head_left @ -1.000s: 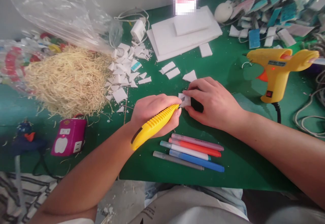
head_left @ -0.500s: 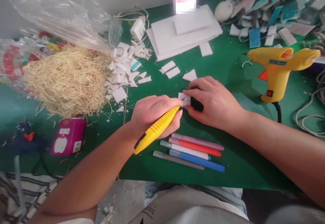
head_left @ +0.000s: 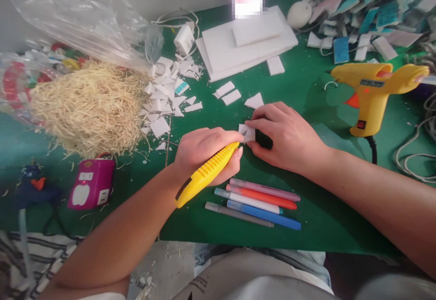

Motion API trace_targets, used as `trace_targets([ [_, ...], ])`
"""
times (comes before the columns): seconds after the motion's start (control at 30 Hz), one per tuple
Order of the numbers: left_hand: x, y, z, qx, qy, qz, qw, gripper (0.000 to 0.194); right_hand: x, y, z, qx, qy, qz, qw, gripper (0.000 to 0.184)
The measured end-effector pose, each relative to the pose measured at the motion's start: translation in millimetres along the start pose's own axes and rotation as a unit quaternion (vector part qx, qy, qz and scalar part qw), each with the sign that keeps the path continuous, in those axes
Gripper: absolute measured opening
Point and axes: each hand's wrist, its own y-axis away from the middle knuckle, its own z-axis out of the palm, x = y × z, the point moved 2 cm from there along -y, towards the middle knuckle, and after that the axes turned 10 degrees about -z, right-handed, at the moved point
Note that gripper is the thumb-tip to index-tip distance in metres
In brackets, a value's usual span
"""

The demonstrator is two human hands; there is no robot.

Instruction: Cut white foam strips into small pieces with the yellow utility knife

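Observation:
My left hand (head_left: 206, 152) is wrapped round a yellow utility knife (head_left: 209, 168), its ribbed handle slanting down to the left. The knife's blade end lies over a small white piece of foam board (head_left: 250, 132) on the green table. My right hand (head_left: 288, 136) holds that piece at its right edge, thumb and fingers on either side. Just beyond my fingers lies a loose white offcut (head_left: 255, 100). Two small white strips (head_left: 227, 93) rest farther back. Several marker pens (head_left: 259, 202) lie side by side below my hands.
A yellow hot glue gun (head_left: 371, 95) stands at right, its cord trailing down. White foam sheets (head_left: 248, 46) are stacked at the back. White scraps (head_left: 161, 95) and a straw heap (head_left: 88, 105) lie at left, above a magenta power adapter (head_left: 91, 184). Mixed scraps (head_left: 374, 14) fill the back right corner.
The knife's handle end has shifted slightly down and left with my left hand. My right hand and the foam piece stay in practically the same place.

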Motion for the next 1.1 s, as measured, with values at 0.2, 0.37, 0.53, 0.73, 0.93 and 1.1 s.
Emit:
trace_targets([
  [0.2, -0.7, 0.7, -0.3, -0.002, 0.008, -0.010, 1.000, 0.011, -0.7, -0.5, -0.5, 0.003, 0.005, -0.008, 1.000, 0.030],
  [0.37, -0.5, -0.1, 0.1, -0.007, 0.010, -0.006, 1.000, 0.011, -0.7, -0.8, 0.2, 0.000, -0.002, 0.000, 1.000, 0.027],
  [0.53, -0.8, -0.3, 0.8, -0.020, 0.023, -0.017, 0.999, 0.011, -0.6, -0.9, 0.2, 0.004, 0.000, -0.006, 1.000, 0.027],
  [0.73, -3.1, 0.3, 2.1, -0.043, 0.047, -0.038, 0.997, 0.011, -0.4, -1.5, -0.3, -0.003, 0.003, -0.010, 1.000, 0.027],
  [0.93, -5.2, -3.6, 1.3, -0.067, 0.082, -0.087, 0.991, 0.010, -0.2, -1.4, 0.0, -0.003, 0.004, -0.007, 1.000, 0.027],
  [1.1, -5.4, -6.7, 2.0, -0.094, 0.112, -0.132, 0.980, 0.012, 0.3, -1.2, 0.0, -0.004, 0.006, -0.011, 1.000, 0.028],
])
